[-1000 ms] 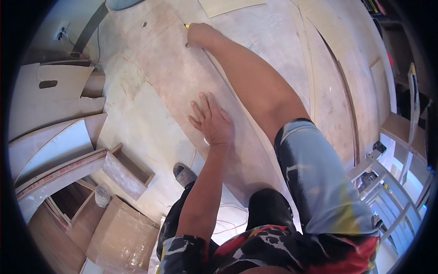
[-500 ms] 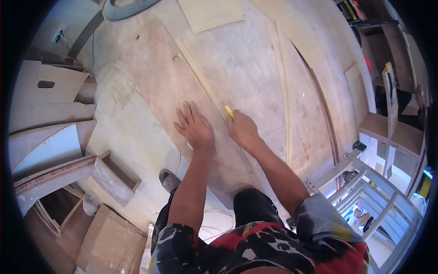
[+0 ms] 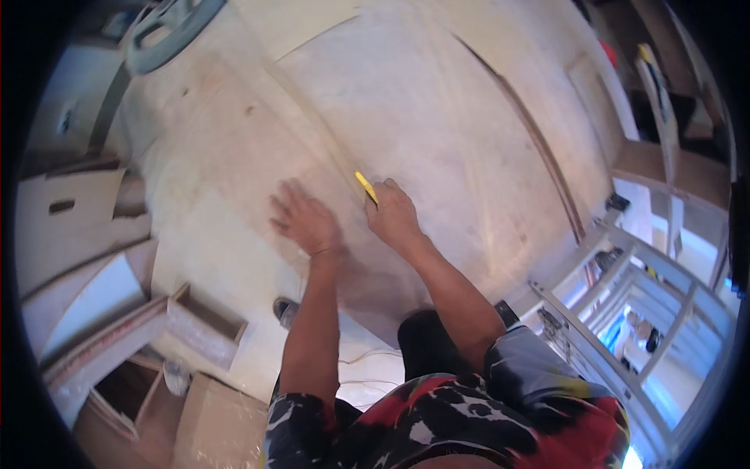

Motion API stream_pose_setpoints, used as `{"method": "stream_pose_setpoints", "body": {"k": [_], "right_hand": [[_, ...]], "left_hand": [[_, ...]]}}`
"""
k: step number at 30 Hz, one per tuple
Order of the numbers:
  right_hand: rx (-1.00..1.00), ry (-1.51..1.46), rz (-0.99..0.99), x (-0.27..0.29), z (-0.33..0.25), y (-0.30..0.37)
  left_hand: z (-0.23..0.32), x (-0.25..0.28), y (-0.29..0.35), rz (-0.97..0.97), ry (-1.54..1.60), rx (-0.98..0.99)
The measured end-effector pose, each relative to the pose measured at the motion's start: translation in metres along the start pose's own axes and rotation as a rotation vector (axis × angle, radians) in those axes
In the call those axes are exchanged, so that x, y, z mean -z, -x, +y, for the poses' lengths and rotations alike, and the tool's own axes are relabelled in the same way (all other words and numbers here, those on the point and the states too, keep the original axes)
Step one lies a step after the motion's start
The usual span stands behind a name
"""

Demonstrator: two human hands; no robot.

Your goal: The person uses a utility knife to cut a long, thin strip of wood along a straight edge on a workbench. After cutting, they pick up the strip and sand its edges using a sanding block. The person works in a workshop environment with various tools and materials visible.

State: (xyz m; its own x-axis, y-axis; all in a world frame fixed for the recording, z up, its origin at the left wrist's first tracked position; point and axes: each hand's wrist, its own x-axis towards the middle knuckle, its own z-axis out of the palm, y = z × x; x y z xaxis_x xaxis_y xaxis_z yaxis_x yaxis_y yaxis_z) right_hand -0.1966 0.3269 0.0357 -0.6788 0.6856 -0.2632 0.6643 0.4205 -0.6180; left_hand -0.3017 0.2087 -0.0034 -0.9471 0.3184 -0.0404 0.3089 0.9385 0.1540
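Note:
My right hand (image 3: 393, 216) is closed around a slim yellow tool (image 3: 365, 186) with a dark lower part, shaped like a utility knife. Its yellow end points up and left; the other end is hidden by my fingers. Beside it a narrow pale wood strip (image 3: 312, 123) runs away diagonally across a large light plywood sheet (image 3: 422, 109). To the left, my left hand (image 3: 307, 224) is over a pinkish-brown board (image 3: 226, 129), palm down with fingers spread and slightly blurred. Whether it presses on the board I cannot tell.
A grey curved handle-like piece (image 3: 168, 39) lies at the far left. Cut panels (image 3: 70, 211), an open wooden box (image 3: 205, 316) and a cardboard box (image 3: 215, 422) crowd the left. On the right stand a metal ladder (image 3: 617, 313) and a long dark strip (image 3: 539, 141).
The view has shifted, so the panels and ladder sit differently in the picture. My left hand is now blurred by motion, its fingers still spread. My right hand keeps the yellow tool beside the strip.

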Motion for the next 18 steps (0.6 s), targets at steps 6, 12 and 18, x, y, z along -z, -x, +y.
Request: {"method": "stream_pose_setpoints", "body": {"k": [6, 12, 18], "right_hand": [[-0.195, 0.058, 0.101, 0.112, 0.059, -0.017], [-0.253, 0.236, 0.313, 0.129, 0.13, -0.031], [-0.368, 0.244, 0.432, 0.07, 0.136, 0.072]], "left_hand": [[-0.007, 0.002, 0.0, 0.026, -0.055, -0.001], [0.008, 0.003, -0.003, 0.023, -0.024, -0.033], [-0.006, 0.004, -0.003, -0.006, -0.078, -0.006]]}}
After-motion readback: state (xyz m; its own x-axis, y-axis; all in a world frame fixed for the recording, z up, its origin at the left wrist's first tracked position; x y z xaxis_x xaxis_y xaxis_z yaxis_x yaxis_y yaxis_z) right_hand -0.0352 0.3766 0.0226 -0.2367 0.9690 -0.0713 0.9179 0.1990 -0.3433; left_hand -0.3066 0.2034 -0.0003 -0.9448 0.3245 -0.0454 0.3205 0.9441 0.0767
